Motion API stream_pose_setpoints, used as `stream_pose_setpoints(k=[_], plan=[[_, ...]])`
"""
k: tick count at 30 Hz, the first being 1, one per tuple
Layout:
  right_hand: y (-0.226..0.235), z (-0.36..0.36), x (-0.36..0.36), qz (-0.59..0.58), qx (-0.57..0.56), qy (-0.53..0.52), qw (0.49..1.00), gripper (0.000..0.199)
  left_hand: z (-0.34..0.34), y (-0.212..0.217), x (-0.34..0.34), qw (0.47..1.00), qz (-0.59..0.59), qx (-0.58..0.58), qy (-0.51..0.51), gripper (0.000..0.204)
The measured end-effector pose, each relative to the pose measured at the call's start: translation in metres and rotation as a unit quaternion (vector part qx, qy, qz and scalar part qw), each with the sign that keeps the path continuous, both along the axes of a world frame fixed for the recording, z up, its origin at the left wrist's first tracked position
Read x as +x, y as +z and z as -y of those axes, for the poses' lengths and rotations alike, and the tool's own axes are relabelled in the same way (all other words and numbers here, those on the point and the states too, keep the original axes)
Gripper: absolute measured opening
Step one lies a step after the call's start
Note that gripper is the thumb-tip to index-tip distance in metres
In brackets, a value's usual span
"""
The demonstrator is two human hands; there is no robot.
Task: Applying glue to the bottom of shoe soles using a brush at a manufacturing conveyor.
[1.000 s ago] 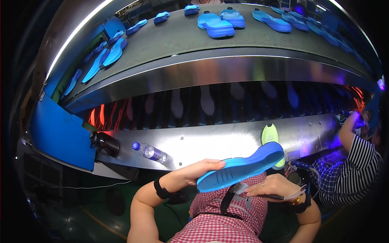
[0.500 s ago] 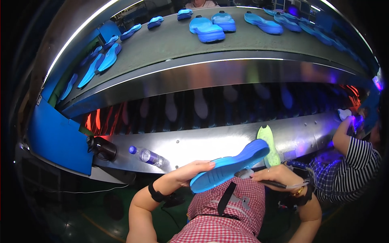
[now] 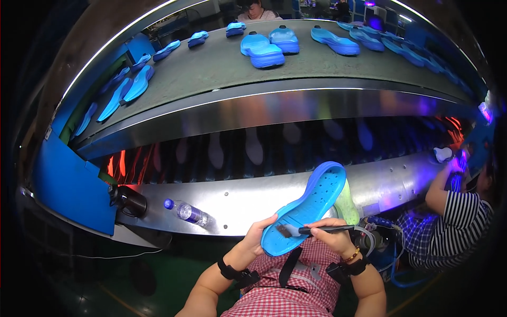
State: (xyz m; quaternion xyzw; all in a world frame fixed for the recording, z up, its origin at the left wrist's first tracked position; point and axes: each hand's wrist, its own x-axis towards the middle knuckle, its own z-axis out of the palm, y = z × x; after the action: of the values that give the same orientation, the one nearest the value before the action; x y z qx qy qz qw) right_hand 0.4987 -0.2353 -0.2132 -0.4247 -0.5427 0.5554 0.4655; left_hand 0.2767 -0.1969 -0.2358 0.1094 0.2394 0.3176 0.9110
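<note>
My left hand (image 3: 259, 235) grips the heel end of a blue shoe sole (image 3: 309, 203), which is tilted up to the right with its dimpled inner side facing me. My right hand (image 3: 330, 236) holds a small dark-handled brush (image 3: 311, 230); its bristles touch the heel part of the sole. Both wrists wear dark bands. Behind the sole's toe a pale green sole (image 3: 346, 203) leans on the metal ledge.
A grey conveyor belt (image 3: 222, 66) above carries several blue soles (image 3: 262, 50). Below it runs a steel ledge (image 3: 243, 198) with a water bottle (image 3: 187, 212) and a black mug (image 3: 127, 201). A person in a striped shirt (image 3: 457, 222) works at the right.
The sole has turned from edge-on to showing its dimpled inner face. My right hand has brought the brush onto its heel part.
</note>
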Motion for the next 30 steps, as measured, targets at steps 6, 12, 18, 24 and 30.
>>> stream_pose_setpoints(k=[6,12,18,24,30], plan=[[-0.016,-0.030,0.024,0.063,0.123,-0.224,0.965,0.017,0.007,-0.009,-0.005,0.999,0.003,-0.012,0.039,0.049],[-0.013,-0.021,-0.008,0.190,0.258,-0.250,0.914,0.020,0.004,-0.001,0.011,0.999,-0.008,0.020,0.033,0.049],[0.049,0.018,0.008,-0.026,0.109,0.079,0.991,0.019,-0.010,0.048,-0.033,0.989,-0.052,0.130,0.055,0.053],[0.022,0.007,0.041,-0.231,0.030,-0.097,0.968,0.020,-0.080,0.174,-0.049,0.924,0.048,0.358,0.122,0.058],[-0.003,0.006,0.040,-0.253,-0.007,-0.098,0.962,0.019,-0.201,0.205,-0.066,0.840,0.191,0.145,0.486,0.074]])
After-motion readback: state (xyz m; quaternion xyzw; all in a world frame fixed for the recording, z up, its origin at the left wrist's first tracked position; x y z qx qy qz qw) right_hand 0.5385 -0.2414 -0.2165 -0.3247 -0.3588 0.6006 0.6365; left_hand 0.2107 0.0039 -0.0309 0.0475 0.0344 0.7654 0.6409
